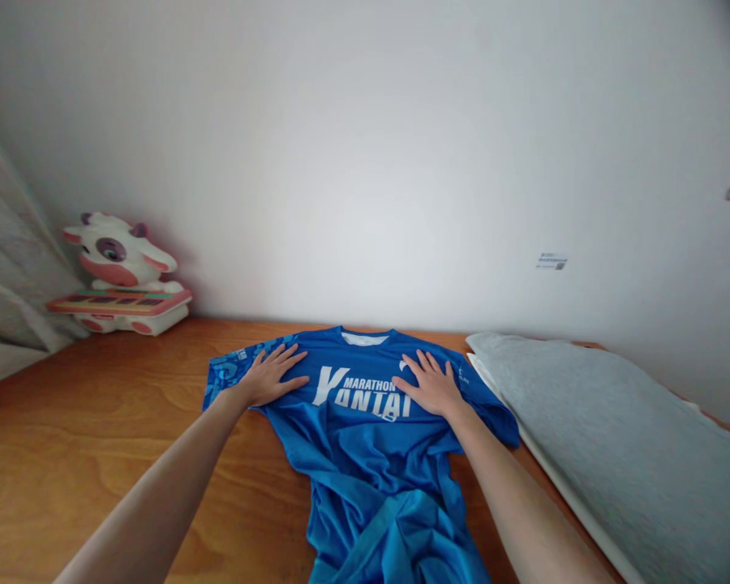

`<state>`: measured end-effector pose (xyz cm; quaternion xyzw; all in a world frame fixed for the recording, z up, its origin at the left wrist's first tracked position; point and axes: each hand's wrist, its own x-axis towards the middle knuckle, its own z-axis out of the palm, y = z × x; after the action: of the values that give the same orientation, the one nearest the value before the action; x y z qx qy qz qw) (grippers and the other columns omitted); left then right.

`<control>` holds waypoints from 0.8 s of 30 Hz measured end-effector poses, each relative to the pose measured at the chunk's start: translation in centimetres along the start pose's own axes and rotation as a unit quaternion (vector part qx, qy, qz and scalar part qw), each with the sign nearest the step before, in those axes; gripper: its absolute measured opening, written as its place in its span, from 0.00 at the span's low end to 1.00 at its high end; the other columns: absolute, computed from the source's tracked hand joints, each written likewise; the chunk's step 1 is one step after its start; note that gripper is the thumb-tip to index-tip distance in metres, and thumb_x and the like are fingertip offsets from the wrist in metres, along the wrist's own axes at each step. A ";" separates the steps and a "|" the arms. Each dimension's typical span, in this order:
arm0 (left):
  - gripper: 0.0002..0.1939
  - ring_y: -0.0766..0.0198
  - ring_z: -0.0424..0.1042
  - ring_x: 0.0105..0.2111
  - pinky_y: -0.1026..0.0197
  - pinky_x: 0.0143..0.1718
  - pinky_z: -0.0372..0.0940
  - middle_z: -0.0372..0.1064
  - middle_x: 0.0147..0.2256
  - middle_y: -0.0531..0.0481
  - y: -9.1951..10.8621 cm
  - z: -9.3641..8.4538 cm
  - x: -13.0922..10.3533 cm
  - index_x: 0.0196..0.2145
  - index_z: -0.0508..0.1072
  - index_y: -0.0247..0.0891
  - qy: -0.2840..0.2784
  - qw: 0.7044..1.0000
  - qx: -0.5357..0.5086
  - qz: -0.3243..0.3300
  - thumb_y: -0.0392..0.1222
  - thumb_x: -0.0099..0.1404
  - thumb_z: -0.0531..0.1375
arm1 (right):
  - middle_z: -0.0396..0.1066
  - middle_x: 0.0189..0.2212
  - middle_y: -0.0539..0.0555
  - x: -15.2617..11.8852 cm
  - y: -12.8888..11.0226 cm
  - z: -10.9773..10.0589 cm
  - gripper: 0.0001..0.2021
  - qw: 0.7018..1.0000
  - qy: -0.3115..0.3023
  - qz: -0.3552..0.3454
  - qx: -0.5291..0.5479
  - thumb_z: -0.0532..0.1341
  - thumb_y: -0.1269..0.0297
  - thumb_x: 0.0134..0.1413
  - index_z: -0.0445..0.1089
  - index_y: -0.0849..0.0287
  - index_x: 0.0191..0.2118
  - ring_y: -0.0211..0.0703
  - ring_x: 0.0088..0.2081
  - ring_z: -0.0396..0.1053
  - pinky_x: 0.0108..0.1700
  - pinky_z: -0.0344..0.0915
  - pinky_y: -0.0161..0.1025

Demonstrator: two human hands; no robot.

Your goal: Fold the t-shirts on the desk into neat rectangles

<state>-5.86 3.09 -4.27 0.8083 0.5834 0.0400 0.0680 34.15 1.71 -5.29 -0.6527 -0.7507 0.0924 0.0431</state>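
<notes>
A blue T-shirt [365, 442] with white lettering lies front up on the wooden surface, its collar toward the wall. The chest part is spread fairly flat, while the lower part is bunched in folds toward me. My left hand [272, 376] rests flat on the shirt near the patterned left sleeve, fingers spread. On the other side, my right hand [431, 384] lies flat over the chest by the end of the lettering, its fingers also apart. Neither hand grips the cloth.
A toy cow with a keyboard [125, 276] stands at the back left, beside a pale curtain [12, 259]. Grey fabric [614, 414] covers the right side and touches the right sleeve. A white wall [365, 162] rises behind the wooden surface [127, 422].
</notes>
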 end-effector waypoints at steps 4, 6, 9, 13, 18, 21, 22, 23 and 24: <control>0.40 0.40 0.39 0.73 0.28 0.67 0.35 0.40 0.73 0.48 -1.4 -0.5 -0.3 0.71 0.51 0.53 -0.006 1.000 0.010 0.013 0.71 0.68 0.47 | 0.39 0.75 0.59 0.5 -0.9 0.2 0.42 1.000 0.002 -0.010 0.006 0.42 0.29 0.62 0.46 0.47 0.74 0.59 0.74 0.35 0.69 0.31 0.68; 0.39 0.41 0.41 0.72 0.28 0.67 0.38 0.41 0.73 0.48 -1.8 -0.4 -0.3 0.71 0.51 0.53 -0.001 1.000 0.017 0.022 0.70 0.69 0.48 | 0.40 0.75 0.59 0.7 -1.0 0.4 0.42 1.000 0.006 -0.015 0.007 0.44 0.29 0.61 0.47 0.46 0.73 0.60 0.74 0.37 0.68 0.32 0.69; 0.36 0.40 0.47 0.71 0.30 0.67 0.43 0.48 0.72 0.45 -1.6 -0.3 -0.4 0.69 0.58 0.50 0.048 0.997 0.042 0.034 0.66 0.70 0.50 | 0.47 0.73 0.62 0.6 -1.0 0.8 0.39 0.997 0.065 -0.030 -0.003 0.47 0.33 0.63 0.52 0.51 0.72 0.61 0.72 0.44 0.67 0.38 0.67; 0.24 0.41 0.64 0.61 0.38 0.62 0.58 0.65 0.63 0.36 0.6 -0.9 -1.7 0.58 0.72 0.39 0.162 0.982 0.085 0.037 0.52 0.72 0.52 | 0.71 0.56 0.64 -0.7 -1.3 0.5 0.23 0.968 0.244 -0.050 -0.013 0.52 0.49 0.67 0.71 0.60 0.56 0.56 0.58 0.65 0.59 0.54 0.52; 0.16 0.50 0.71 0.49 0.49 0.52 0.64 0.73 0.49 0.40 6.7 -2.3 -6.7 0.49 0.74 0.42 0.203 0.977 -0.006 0.070 0.45 0.74 0.49 | 0.76 0.35 0.55 -5.3 -1.9 -0.4 0.16 0.945 0.310 -0.084 0.063 0.51 0.55 0.68 0.73 0.56 0.38 0.48 0.40 0.71 0.46 0.58 0.44; 0.12 0.54 0.72 0.42 0.52 0.46 0.64 0.74 0.41 0.44 10.9 -2.4 -10.4 0.42 0.73 0.42 0.155 0.963 -0.091 0.199 0.45 0.74 0.50 | 0.74 0.32 0.53 -9.6 -2.3 -0.3 0.15 0.938 0.299 -0.136 0.113 0.52 0.55 0.68 0.71 0.55 0.36 0.45 0.37 0.71 0.43 0.59 0.42; 0.11 0.54 0.72 0.40 0.52 0.44 0.63 0.74 0.39 0.44 12.1 -2.2 -11.4 0.41 0.73 0.42 0.132 0.957 -0.102 0.238 0.46 0.73 0.52 | 0.74 0.31 0.53 -11.1 -2.4 -0.1 0.14 0.936 0.292 -0.155 0.120 0.53 0.56 0.68 0.70 0.54 0.35 0.45 0.36 0.71 0.42 0.59 0.42; 0.10 0.53 0.72 0.40 0.52 0.44 0.63 0.74 0.39 0.45 13.2 -2.0 -12.3 0.41 0.73 0.42 0.113 0.951 -0.107 0.267 0.47 0.72 0.54 | 0.73 0.30 0.52 -12.4 -2.5 0.0 0.14 0.935 0.284 -0.172 0.124 0.53 0.56 0.68 0.70 0.54 0.33 0.45 0.36 0.70 0.42 0.60 0.42; 0.10 0.53 0.72 0.40 0.52 0.44 0.62 0.75 0.39 0.44 14.1 -1.6 -13.0 0.41 0.73 0.42 0.101 0.947 -0.112 0.283 0.48 0.70 0.56 | 0.72 0.30 0.52 -13.6 -2.5 0.1 0.14 0.934 0.277 -0.185 0.128 0.54 0.57 0.68 0.69 0.54 0.31 0.44 0.35 0.70 0.42 0.60 0.41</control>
<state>2.99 -13.46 -0.26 0.9192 0.3260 0.2038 0.0850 33.66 -12.08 -4.15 -0.4905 -0.7984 -0.0064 0.3491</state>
